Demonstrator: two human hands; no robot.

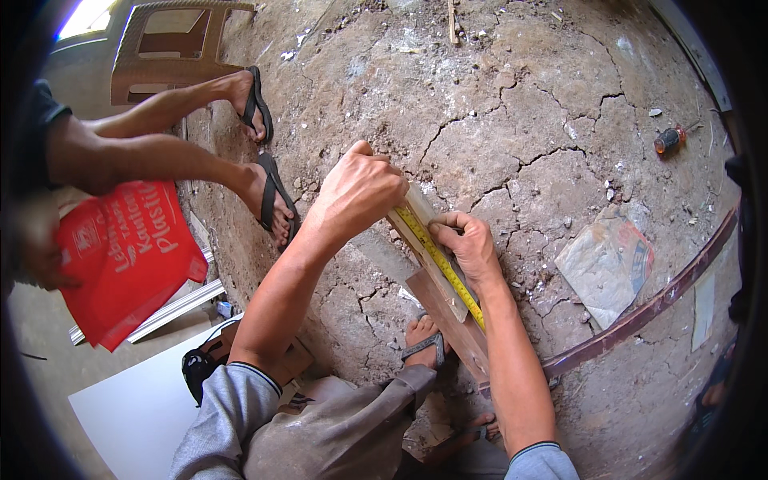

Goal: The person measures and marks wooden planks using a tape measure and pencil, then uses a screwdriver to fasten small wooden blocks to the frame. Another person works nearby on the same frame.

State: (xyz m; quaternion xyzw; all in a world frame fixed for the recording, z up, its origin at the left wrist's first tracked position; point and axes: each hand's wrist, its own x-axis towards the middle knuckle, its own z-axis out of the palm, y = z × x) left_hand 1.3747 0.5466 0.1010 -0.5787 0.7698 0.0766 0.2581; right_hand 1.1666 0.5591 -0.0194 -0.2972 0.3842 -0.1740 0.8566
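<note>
A yellow tape measure (436, 254) lies stretched along a narrow strip of wood (422, 250), beside a wider brown board (448, 316). My left hand (364, 192) is closed round the far end of the strip and tape, hiding that end. With thumb and bent fingers, my right hand (470, 244) grips the strip's right edge, close to the tape. The tape's near end passes behind my right forearm, and its case cannot be seen.
Another person's sandalled feet (272, 200) are at the left, near a red plastic bag (132, 256). A screwdriver (670, 141) and a flattened paper sack (604, 268) lie on cracked ground at the right. A curved dark strip (640, 320) crosses there. A white panel (132, 416) lies lower left.
</note>
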